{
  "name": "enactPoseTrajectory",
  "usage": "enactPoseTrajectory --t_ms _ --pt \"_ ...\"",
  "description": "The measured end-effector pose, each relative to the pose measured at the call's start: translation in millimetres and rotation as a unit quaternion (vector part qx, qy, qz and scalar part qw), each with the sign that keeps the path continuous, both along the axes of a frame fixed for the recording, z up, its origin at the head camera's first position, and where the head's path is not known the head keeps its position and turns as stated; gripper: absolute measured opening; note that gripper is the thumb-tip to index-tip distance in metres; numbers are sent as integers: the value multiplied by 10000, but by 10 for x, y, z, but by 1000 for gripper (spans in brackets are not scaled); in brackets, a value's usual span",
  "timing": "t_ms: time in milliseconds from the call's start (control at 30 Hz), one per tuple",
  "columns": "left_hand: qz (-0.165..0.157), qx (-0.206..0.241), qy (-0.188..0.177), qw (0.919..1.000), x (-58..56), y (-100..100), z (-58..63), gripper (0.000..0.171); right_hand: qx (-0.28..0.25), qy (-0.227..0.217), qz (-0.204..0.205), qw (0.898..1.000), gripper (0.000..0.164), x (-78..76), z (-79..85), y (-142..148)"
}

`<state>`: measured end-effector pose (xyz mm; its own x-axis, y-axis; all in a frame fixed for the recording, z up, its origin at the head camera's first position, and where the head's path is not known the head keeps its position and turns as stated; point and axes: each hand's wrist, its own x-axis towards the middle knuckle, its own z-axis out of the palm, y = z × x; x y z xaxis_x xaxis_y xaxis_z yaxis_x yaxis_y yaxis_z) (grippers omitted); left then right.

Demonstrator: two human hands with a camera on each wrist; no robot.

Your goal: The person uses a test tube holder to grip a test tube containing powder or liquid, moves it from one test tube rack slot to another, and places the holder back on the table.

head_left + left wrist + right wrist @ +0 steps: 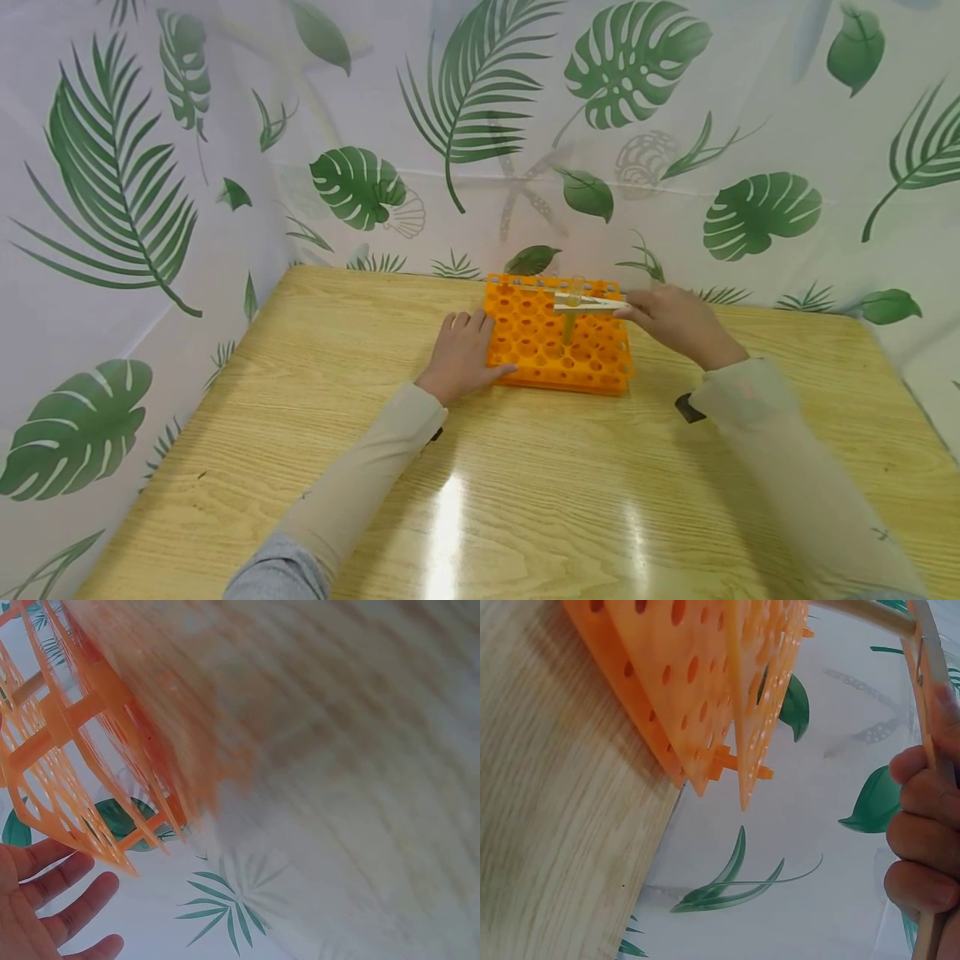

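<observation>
An orange test tube rack [558,380] with rows of round holes stands near the table's back edge. Along its left end lies my left hand [459,357], thumb across the front corner. In the left wrist view the fingers [79,904] are extended, fingertips right at the rack's edge. My right hand [681,323] grips a wooden test tube clamp [592,303] by its handle. Held upright in the clamp's far end is a glass test tube [568,327] with yellowish contents. It overlaps the rack's holes in the head view; in the right wrist view the tube [866,610] sits above the rack.
The wood-grain table [360,500] reaches out in front of the rack and to both sides. A white cloth with green leaf prints [465,92] hangs right behind the table's back edge. A dark strap piece [688,408] sticks out at the right cuff.
</observation>
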<state>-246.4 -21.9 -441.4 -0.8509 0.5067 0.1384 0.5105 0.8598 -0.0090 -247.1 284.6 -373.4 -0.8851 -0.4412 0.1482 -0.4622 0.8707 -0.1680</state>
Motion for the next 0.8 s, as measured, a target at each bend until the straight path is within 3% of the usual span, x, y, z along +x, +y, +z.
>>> enactPoseTrajectory --t_ms 367,600,800 --pt "52 169 -174 9997 -18 -10 -4 80 67 77 82 9999 34 -17 -91 32" --pt "-97 185 -196 9996 -19 -11 -22 68 58 114 139 9998 36 -17 -123 40" --pt "-213 315 -435 9983 -2 -4 3 61 55 52 103 9999 35 -10 -96 10"
